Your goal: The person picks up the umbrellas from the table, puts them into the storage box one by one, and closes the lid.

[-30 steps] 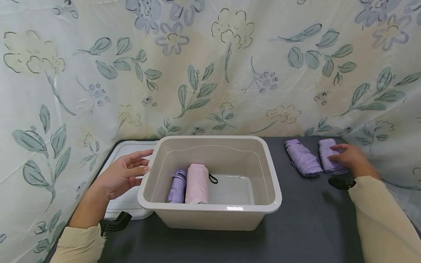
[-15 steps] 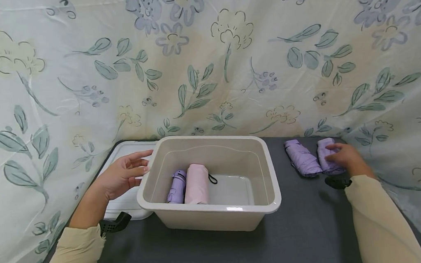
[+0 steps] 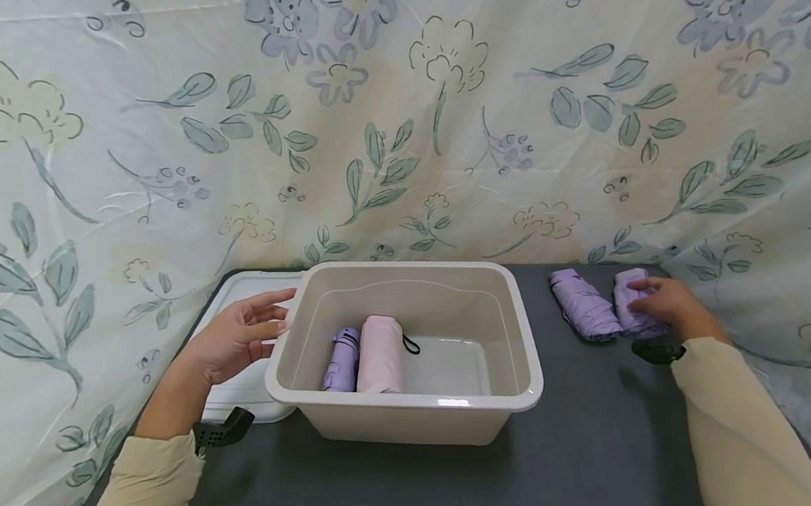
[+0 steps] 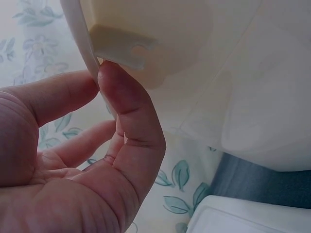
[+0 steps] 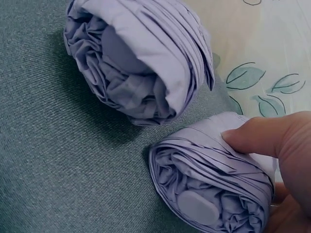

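Observation:
A beige plastic bin (image 3: pixel 419 420) stands mid-table. My left hand (image 3: pixel 240 337) is at its left end, thumb and fingertips pinching the rim (image 4: pixel 88 56). Inside the bin lie a purple folded umbrella (image 3: pixel 343 361) and a thicker pink one (image 3: pixel 380 354), side by side; a black loop strap (image 3: pixel 410 345) shows beside the pink one. At the back right, my right hand (image 3: pixel 670 307) grips a lilac folded umbrella (image 5: pixel 214 165), its thumb on the pleated cloth and its other fingers partly hidden behind. Just left lies another lilac folded umbrella (image 3: pixel 584 304), untouched by the hand.
A white lid (image 3: pixel 245 389) lies flat on the left, partly under the bin's overhang in the head view. Floral curtain (image 3: pixel 395 127) encloses the back and both sides of the dark grey table (image 3: pixel 396 492).
Under my right hand, the lilac umbrella has shifted slightly left, closer to its neighbour. My left hand and the bin stay in place.

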A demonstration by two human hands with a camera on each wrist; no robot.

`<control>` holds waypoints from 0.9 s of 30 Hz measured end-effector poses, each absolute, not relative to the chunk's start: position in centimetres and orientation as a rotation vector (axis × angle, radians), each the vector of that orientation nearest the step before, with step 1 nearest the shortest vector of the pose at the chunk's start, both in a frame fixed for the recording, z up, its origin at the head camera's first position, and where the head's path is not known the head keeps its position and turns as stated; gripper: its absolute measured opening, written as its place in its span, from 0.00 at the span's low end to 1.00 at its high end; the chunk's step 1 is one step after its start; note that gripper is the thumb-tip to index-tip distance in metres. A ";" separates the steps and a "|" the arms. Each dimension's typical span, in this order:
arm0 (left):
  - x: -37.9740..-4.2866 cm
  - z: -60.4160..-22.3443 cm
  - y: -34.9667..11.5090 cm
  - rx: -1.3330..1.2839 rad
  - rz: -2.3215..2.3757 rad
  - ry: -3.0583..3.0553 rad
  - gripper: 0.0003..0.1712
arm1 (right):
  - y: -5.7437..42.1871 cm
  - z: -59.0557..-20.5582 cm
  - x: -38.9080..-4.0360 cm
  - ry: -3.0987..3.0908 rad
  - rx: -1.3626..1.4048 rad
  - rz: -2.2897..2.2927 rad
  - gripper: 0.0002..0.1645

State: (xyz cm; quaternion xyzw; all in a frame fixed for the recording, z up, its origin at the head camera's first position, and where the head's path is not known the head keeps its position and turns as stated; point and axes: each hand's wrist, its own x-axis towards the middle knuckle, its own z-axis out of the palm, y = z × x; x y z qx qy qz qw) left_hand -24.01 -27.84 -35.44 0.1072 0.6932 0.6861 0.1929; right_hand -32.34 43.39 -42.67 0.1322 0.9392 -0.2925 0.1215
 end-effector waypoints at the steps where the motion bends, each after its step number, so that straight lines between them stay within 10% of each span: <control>1: -24.0 -35.4 -27.8 0.301 1.926 1.944 0.38 | 43.5 -42.7 -32.3 2.741 0.385 -0.847 0.42; 27: -24.4 -34.9 -26.6 0.244 1.907 1.995 0.39 | 44.6 -42.4 -31.2 2.673 0.264 -1.114 0.51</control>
